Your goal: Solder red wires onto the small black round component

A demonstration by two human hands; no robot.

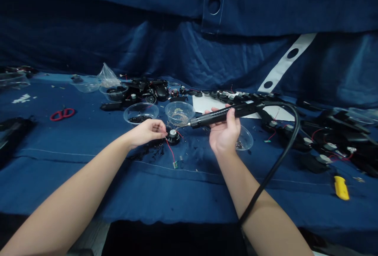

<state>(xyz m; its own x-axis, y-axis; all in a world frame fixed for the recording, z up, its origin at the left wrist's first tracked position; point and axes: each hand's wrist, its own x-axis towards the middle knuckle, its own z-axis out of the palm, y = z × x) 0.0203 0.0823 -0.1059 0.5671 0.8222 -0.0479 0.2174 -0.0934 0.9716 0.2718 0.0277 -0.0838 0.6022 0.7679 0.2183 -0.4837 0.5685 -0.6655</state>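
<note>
In my right hand [226, 130] is a black electric screwdriver [221, 115], its cable arching over my right forearm. The bit points left and down toward a small round black part with a silver motor [173, 135] on the blue cloth. My left hand [150, 131] is closed in a pinch at that part's left side; what lies between the fingertips is too small to make out. Red wire runs from near these fingertips to a small green circuit board [175, 164]. A tiny spring [181, 158] lies close to the board.
Behind my hands stand clear bowls of dark bits [141, 113] and small screws [180, 114]. Another bowl [247, 140] is partly behind my right hand. Red scissors [62, 114] lie left, a yellow handle [341, 188] right. Black housings [313, 163] crowd the right side.
</note>
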